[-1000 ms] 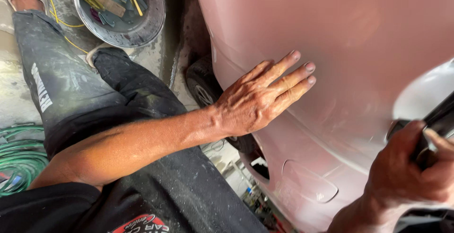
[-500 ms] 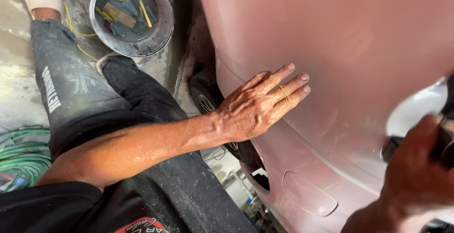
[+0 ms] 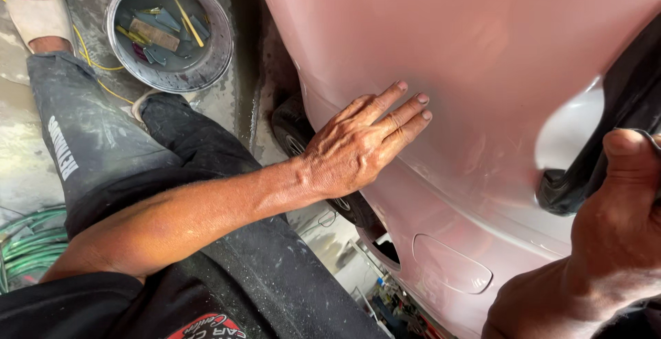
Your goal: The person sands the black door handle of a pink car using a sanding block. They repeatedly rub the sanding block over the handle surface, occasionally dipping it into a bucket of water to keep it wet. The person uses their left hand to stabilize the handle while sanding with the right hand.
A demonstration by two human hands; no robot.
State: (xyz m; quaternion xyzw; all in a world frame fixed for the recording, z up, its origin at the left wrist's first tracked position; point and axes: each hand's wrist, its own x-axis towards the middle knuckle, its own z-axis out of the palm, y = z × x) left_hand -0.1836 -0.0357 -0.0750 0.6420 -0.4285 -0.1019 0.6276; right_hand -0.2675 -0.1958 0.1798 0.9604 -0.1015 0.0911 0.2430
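A glossy pink car body panel fills the upper right of the head view. My left hand lies flat on it, fingers together and stretched out, palm against the paint. My right hand is at the lower right edge, closed around a black tool or handle that rests against the panel beside a pale oval patch. The far end of the black tool runs out of view.
A round metal bucket holding scrapers and sticks stands on the concrete floor at upper left. My legs in dark dusty trousers and a pale sandal stretch beside it. Green hose coils lie at the left edge. A wheel shows under the panel.
The view has shifted so the bucket and panel sit further right. My left hand stays flat on the panel. My right hand with the black tool has come more into view.
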